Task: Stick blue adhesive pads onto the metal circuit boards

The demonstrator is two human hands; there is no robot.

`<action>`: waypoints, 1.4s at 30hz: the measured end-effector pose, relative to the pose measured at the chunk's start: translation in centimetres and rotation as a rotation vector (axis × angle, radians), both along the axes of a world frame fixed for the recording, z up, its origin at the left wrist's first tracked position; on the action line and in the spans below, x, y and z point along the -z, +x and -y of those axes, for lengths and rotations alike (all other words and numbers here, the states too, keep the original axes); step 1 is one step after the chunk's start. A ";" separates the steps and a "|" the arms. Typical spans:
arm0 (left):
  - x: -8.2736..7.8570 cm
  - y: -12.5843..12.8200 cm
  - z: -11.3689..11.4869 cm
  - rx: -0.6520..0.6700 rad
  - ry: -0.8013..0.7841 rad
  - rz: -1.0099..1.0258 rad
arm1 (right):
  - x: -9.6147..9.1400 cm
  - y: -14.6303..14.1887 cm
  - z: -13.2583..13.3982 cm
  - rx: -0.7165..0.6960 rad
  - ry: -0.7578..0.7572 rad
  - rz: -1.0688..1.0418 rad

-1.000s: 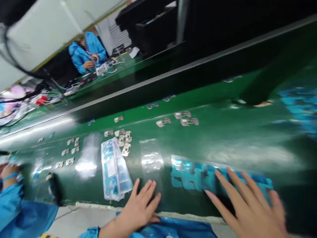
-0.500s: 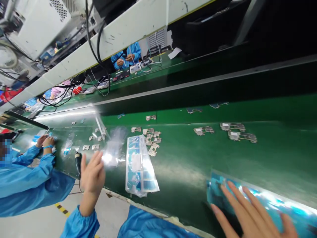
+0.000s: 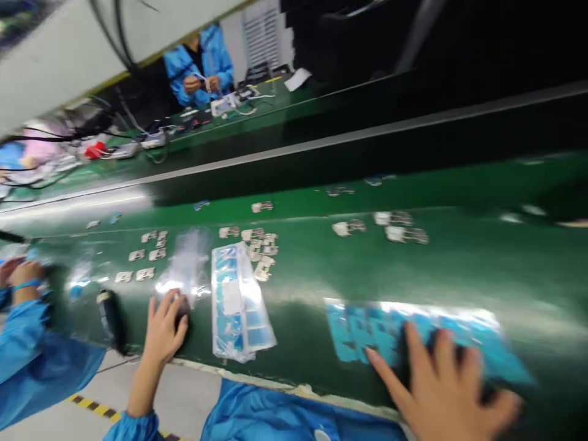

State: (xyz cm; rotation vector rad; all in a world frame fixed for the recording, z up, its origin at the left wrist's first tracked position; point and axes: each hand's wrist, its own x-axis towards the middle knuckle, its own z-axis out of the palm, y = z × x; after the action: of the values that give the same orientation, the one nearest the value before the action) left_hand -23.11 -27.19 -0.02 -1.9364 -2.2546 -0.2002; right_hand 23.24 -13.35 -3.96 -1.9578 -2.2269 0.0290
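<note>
Right hand (image 3: 438, 392), fingers spread, over laid-out blue sheet (image 3: 358, 337) at four o'clock; left hand (image 3: 162, 332) likewise, eight o'clock; metal parts (image 3: 264, 268) loose.

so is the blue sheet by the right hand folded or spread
Spread: the blue sheet lies stretched along the green bench, right hand over it.
</note>
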 end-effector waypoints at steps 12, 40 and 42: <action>-1.0 24.3 -10.3 0.706 -0.034 0.063 | -2.8 0.5 -1.4 0.095 0.022 -0.174; 0.2 25.9 -9.2 0.598 -0.075 0.115 | -2.3 5.5 -1.9 -0.133 0.012 -0.194; 0.0 25.6 -8.9 0.592 -0.126 0.085 | -2.2 5.9 -1.4 -0.186 0.016 -0.184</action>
State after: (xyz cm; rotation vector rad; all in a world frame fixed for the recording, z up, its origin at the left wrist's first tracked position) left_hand 2.50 -18.27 0.02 -2.6620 -1.7057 -0.2156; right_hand 29.18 -11.94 -1.73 -1.6599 -2.2700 0.2067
